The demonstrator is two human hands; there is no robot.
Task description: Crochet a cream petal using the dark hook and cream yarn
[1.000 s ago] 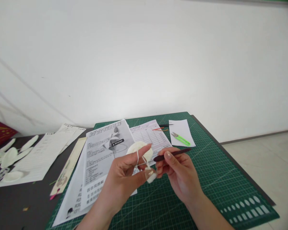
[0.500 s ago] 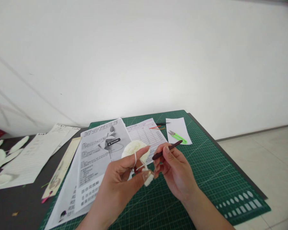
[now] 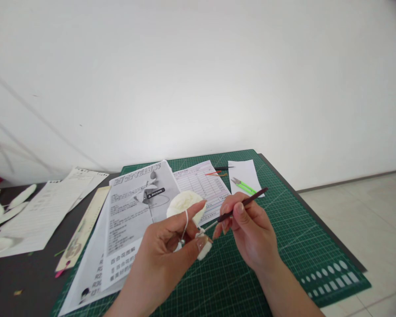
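Note:
Between thumb and fingers, my left hand (image 3: 171, 246) pinches a small white crochet piece (image 3: 204, 251). White yarn (image 3: 186, 224) loops over its raised index finger. My right hand (image 3: 251, 229) grips a crochet hook (image 3: 244, 204) by its dark brown handle, pen-style. The hook's metal shaft points left and down to the top of the crochet piece; its tip is hidden at the stitches. Just behind my left fingers sits a ball of cream-white yarn (image 3: 181, 203), partly covered by them.
Printed sheets (image 3: 128, 220) lie on a green cutting mat (image 3: 303, 246). Green thread snips (image 3: 246, 187) rest on white paper (image 3: 251, 167) at the back. Left of the mat are a cream bookmark (image 3: 84, 229), handwritten pages (image 3: 42, 220) and white petal-shaped pieces (image 3: 0, 244). A white wall (image 3: 198, 79) stands behind.
My right hand has shifted slightly right and down, pulling the hook back so its metal shaft now shows. My left hand still holds the crochet piece in nearly the same place.

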